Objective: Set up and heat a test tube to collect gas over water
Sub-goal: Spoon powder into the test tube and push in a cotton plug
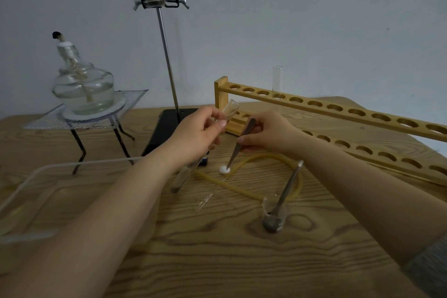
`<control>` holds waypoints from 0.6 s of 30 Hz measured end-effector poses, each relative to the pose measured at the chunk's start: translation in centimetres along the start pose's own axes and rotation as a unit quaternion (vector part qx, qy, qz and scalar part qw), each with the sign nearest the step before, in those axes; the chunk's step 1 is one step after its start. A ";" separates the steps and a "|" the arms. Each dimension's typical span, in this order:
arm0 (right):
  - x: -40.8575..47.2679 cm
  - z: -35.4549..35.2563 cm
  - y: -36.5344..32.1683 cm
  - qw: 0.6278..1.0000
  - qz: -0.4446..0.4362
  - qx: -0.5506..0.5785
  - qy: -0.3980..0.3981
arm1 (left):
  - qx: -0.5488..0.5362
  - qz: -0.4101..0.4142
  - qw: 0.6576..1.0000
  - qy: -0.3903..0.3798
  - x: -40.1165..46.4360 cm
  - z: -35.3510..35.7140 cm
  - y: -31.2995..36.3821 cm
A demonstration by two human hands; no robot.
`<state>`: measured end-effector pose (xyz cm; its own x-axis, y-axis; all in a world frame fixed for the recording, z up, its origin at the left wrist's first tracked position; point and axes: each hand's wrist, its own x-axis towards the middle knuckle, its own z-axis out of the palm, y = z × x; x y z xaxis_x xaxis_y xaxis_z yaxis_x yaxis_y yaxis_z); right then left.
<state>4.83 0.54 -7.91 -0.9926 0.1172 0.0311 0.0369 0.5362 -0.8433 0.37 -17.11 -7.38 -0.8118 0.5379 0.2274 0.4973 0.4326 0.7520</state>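
Note:
My left hand [197,133] grips a glass test tube [186,172], tilted with its open mouth up near the rack and dark powder at its bottom end. My right hand [268,132] pinches metal tweezers [238,146], whose tips touch a small white cotton ball [224,169] lying on the table. A yellow rubber hose [256,195] loops on the table beside a thin glass tube [210,195]. A small beaker [274,216] of dark powder holds a metal spatula [289,186].
An alcohol lamp [83,87] sits on wire gauze over a tripod [79,145] at the left. A retort stand [167,55] with a clamp [154,1] rises behind my hands. A wooden test tube rack [338,113] holds one empty tube [277,80]. A clear water trough [31,191] stands at the near left.

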 end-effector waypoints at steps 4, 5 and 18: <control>-0.2 0.3 -0.1 1.000 -0.005 0.004 0.017 | -0.002 0.000 1.000 0.000 0.0 -0.1 -0.1; -0.3 0.3 -0.1 1.000 -0.003 0.006 0.024 | -0.001 0.001 1.000 0.000 -0.1 -0.1 -0.1; -0.9 -2.4 -2.0 0.979 -0.010 0.093 0.184 | -0.030 -0.004 1.000 0.004 0.0 -0.2 -0.5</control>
<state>5.96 1.41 -4.97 -0.8833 0.4192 0.2100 -0.0372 0.3839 -0.9226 0.03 -17.49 -7.63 -0.8177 0.5295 0.2258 0.4723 0.3929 0.7890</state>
